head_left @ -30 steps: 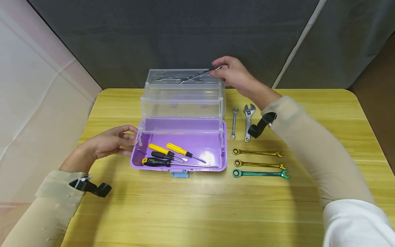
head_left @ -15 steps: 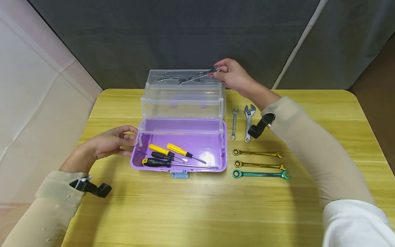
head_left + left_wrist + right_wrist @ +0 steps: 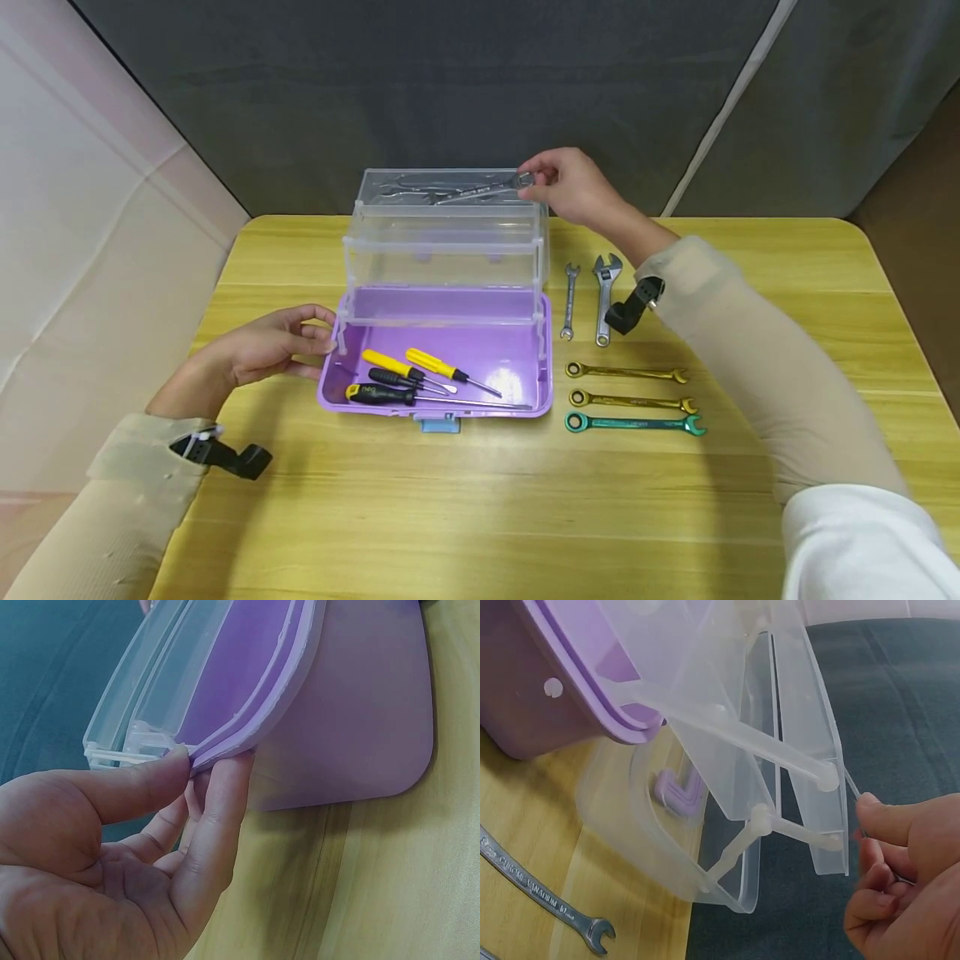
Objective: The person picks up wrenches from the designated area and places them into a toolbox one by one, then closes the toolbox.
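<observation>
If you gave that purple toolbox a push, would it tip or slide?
The purple toolbox looks like thin moulded plastic, so it would probably slide fairly easily. The clear trays stand raised toward its back, which might make it top-heavy, though the left hand pinching its rim should help steady it. The screwdrivers lie loose inside and would likely shift.

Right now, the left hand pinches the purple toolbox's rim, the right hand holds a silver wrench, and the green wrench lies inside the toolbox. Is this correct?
Not quite: the head view shows the green wrench on the table, to the right of the toolbox. The left hand does pinch the rim, and the right hand does hold a silver wrench.
</observation>
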The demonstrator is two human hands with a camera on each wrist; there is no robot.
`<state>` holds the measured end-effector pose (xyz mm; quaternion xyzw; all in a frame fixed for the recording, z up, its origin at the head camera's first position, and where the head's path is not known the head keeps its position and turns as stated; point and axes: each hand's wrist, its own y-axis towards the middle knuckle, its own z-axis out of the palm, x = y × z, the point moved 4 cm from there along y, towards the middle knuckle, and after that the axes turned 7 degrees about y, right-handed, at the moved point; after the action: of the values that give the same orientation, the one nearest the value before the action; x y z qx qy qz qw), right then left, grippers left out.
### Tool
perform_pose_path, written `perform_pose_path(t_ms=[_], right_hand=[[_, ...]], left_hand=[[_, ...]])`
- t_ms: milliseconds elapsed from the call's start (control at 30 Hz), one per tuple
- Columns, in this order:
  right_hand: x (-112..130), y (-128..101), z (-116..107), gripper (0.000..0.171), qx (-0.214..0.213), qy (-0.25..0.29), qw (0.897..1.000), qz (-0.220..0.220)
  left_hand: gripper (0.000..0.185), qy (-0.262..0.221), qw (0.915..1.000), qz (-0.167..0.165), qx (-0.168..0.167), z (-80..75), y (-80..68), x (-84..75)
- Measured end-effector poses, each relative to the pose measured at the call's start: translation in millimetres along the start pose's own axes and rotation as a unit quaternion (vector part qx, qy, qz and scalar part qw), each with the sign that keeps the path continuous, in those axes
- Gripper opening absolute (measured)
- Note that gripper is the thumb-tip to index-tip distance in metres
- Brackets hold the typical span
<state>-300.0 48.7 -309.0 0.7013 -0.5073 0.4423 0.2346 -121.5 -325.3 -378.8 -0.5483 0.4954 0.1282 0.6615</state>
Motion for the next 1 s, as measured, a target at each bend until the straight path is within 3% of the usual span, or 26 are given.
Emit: perform_pose_path(t_ms=[333,500,1000], right_hand=[[-1.4,0.8,-0.4,0.036,0.027,-0.046,0.999,0.002],[-0.6,2.4,-0.1,0.038,0.041,-0.056,0.997,0.024],[-0.6,2.4,1.5,0.03,0.054,-0.045,0.996,0.055]], left_hand=[[0.021,-0.001,1.0,-0.006,-0.007,-0.2,1.4,-1.6],[0.021,0.0,0.9999,-0.008,-0.007,-0.4,1.4,-2.1],[0.022,0.001,0.9999,-0.01,-0.009,-0.3,2.3,-2.4]])
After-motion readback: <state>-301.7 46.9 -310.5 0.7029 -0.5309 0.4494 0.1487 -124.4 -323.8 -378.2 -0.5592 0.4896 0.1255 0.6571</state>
